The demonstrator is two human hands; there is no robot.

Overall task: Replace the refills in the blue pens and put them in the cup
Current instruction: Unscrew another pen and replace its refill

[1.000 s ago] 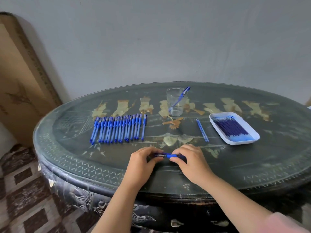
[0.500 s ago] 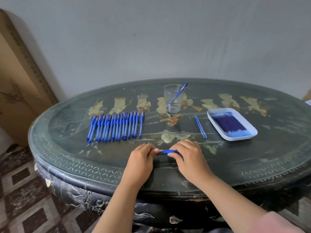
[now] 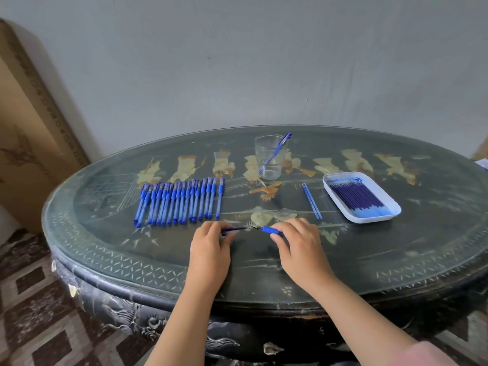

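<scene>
My left hand [image 3: 211,244] pinches the barrel of a blue pen with its refill [image 3: 233,229] sticking out to the right. My right hand [image 3: 298,241] pinches the pen's blue grip section [image 3: 269,229], now apart from the barrel. Both hold their parts low over the near middle of the table. A row of several blue pens [image 3: 179,202] lies to the left. A clear cup [image 3: 269,157] at the back holds one blue pen [image 3: 277,149]. A white tray [image 3: 383,220] on the right holds several refills [image 3: 356,196].
Two loose refills [image 3: 311,200] lie between the cup and the tray. The dark oval table [image 3: 396,260] has a raised rim. A cardboard box [image 3: 29,133] leans against the wall at the left. Patterned floor tiles show below on the left.
My hands have moved apart. The grip section has come off the barrel and the refill tip is bare between them. The camera has tilted a little.
</scene>
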